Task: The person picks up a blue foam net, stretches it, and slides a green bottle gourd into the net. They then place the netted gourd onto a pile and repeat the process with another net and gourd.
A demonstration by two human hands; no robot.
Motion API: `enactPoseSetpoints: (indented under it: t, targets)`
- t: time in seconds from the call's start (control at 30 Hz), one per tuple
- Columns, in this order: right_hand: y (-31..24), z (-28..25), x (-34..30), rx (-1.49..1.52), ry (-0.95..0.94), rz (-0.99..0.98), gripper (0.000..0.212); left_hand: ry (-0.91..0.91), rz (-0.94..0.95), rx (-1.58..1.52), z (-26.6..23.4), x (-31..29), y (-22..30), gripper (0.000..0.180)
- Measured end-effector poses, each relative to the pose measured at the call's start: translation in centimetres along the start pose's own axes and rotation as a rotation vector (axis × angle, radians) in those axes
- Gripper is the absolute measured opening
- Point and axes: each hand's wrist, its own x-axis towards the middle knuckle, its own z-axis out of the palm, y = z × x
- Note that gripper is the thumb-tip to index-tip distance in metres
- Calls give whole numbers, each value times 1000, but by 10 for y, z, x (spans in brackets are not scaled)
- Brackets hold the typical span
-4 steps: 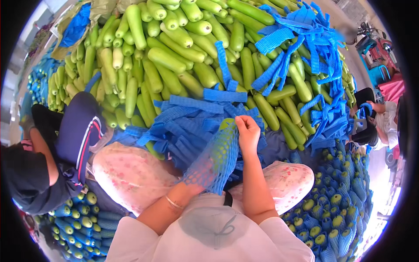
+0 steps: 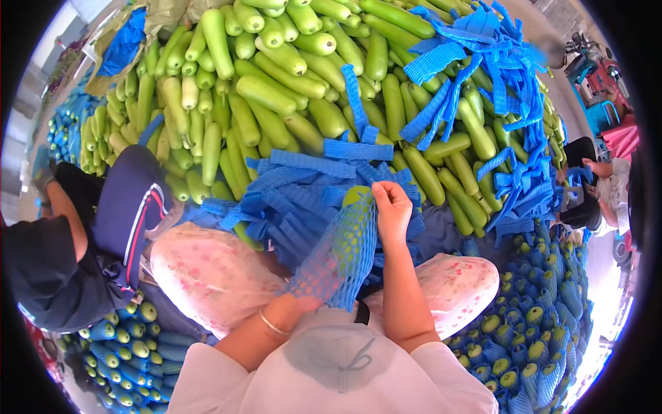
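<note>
In front of my lap a long green gourd [image 2: 347, 234] stands tilted inside a blue foam net sleeve [image 2: 355, 265], its top end bare above the rim. My right hand [image 2: 393, 210] is closed, thumb and fingers pinching the sleeve's upper edge beside that end. My left hand [image 2: 314, 279] reaches into the sleeve's lower opening and appears to hold the gourd's lower part; mesh blurs its fingers. Just beyond lies a heap of flat blue net sleeves [image 2: 296, 183]. Behind it rises a big pile of bare green gourds [image 2: 269, 96].
More loose sleeves [image 2: 483, 55] drape over the pile's right side. Netted gourds [image 2: 510, 345] are stacked at my right, others [image 2: 124, 352] at lower left. A person in dark clothes [image 2: 48, 269] sits close on my left; another person [image 2: 607, 186] is at far right.
The view has shifted slightly, moving the surroundings a little to the right. My hands keep nearly the same place on the gourd and sleeve.
</note>
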Motion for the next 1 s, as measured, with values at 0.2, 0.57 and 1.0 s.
enactPoseSetpoints:
  t: [0.2, 0.57, 1.0]
  targets:
    - [5, -4, 1, 120, 16, 7, 16, -2, -47, 602, -17, -9, -31, 57]
    - [-11, -25, -1, 350, 125, 2, 12, -132, 103, -61, 12, -37, -33, 57]
    - [-13, -71, -71, 820, -394, 284, 79, -347, 735, 1424, 13, -30, 0, 72]
